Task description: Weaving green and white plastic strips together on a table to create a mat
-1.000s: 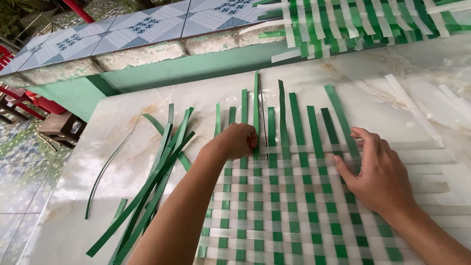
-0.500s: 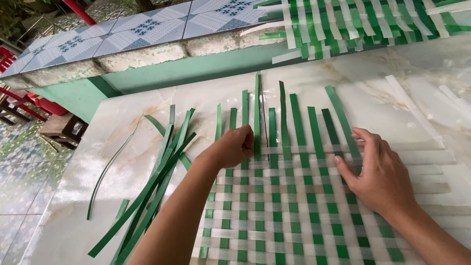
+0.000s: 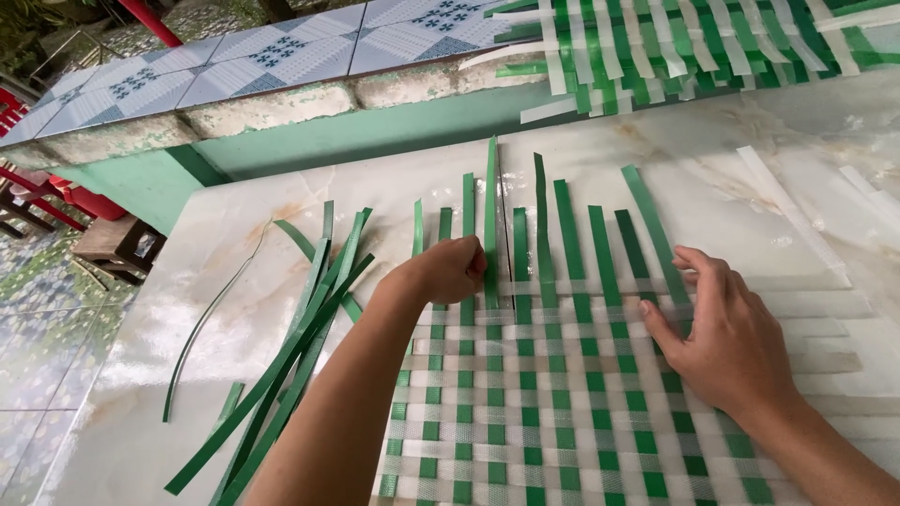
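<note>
A half-woven mat [image 3: 544,394] of green and translucent white plastic strips lies on a pale marble-look table [image 3: 234,253]. Green strip ends stick out past its far edge. My left hand [image 3: 448,270] is closed at that far edge, pinching one upright green strip [image 3: 489,215]. My right hand [image 3: 727,342] lies flat with fingers spread on the mat's right side, pressing the weave down near the outermost green strips.
A bundle of loose green strips [image 3: 291,356] lies fanned out left of the mat, with a thin curved strip [image 3: 202,323] further left. Another woven green-and-white mat [image 3: 694,47] rests at the far right. A tiled ledge [image 3: 262,61] borders the table.
My left hand has shifted slightly right along the far edge of the weave. My right hand stays pressed on the mat.
</note>
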